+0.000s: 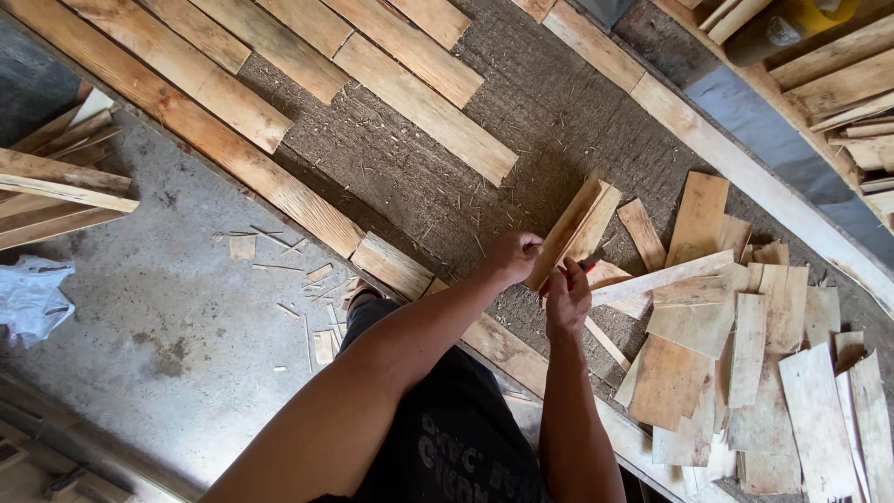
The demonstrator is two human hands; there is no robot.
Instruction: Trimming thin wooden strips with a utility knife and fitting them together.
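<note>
Left hand: the left hand is gripping the near edge of a short wooden board, its fingers curled tight and clamped on the wood, apparently to keep the piece from shifting.
Board: it is standing tilted on its edge on the rough work surface, just in front of the person, so one long edge is facing up toward the hands.
Right hand: the right hand is closing its fingers around a small red-handled tool; most of the tool is hidden, so what kind it is cannot be told.
Tool position: its tip is sitting right against the lower part of the board, between the two hands.
Arm pose: both forearms are reaching forward from the body, the left one crossing in long from the lower left, the right one rising almost straight up the picture, with the wrists meeting close together at the board.
Pile of offcuts: thin flat wood pieces are lying overlapped to the right, near the right hand.
Long planks: boards are lying diagonally across the surface, well apart from the hands.
Floor: wood splinters are lying scattered on the concrete to the left.
</note>
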